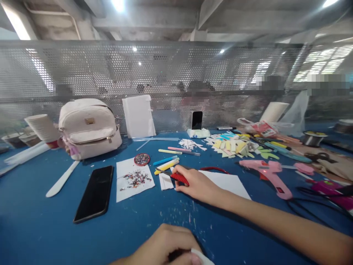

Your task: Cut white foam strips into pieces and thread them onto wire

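Observation:
My right hand (193, 182) is closed around a red-handled tool (179, 179) with a thin dark pointed tip, low over the blue table. I cannot make out its exact kind. Under and beside the tip are a yellow stick (167, 165) and small white paper pieces (166, 182). My left hand (171, 243), at the bottom edge, has its fingers curled on a white piece (201, 256) that is partly cut off by the frame. Left of the tool, a white sheet (124, 169) carries scattered glittery bits (136, 179), and a round red-rimmed dish (142, 159) of such bits sits at its top.
A black phone (95, 193) and a white spatula-like stick (63, 178) lie left, before a white backpack (88, 129). Cut paper pieces (234, 145) are heaped behind my right hand. A pink glue gun (266, 171) with cables lies right. A perforated metal screen (165, 73) stands behind.

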`<state>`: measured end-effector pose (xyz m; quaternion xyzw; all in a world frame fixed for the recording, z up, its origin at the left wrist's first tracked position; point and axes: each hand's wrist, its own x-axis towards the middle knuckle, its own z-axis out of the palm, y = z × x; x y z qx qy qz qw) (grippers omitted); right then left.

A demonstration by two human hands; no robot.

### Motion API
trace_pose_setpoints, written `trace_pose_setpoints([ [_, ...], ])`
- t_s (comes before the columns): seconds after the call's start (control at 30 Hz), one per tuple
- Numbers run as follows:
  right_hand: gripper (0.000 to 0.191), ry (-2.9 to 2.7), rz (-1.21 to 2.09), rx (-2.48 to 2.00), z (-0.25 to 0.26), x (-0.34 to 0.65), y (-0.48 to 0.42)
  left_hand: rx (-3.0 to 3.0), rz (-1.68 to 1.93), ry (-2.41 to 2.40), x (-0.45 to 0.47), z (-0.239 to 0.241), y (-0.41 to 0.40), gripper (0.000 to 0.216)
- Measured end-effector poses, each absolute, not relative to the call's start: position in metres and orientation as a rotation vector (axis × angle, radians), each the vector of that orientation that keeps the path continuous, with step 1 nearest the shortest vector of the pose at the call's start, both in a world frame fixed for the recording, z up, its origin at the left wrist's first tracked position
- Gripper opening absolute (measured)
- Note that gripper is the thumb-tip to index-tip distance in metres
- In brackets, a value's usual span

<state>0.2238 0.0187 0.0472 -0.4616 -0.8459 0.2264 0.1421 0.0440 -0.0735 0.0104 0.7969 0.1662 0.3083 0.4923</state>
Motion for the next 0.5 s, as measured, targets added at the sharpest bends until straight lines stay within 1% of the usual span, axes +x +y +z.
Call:
trace_pose_setpoints([
  [0.2,0.034,-2.481,0.618,-1.362,0.0469,0.2189,0.0217,1.914,0.709,0.425,0.0385,0.0035,-0.0738,0.053],
  [0.5,0.036,-2.471,0.641,-1.329,0.043,0.2179,0.0228,1.905,0.701,0.449,0.0405,0.0034,-0.0742,0.059],
])
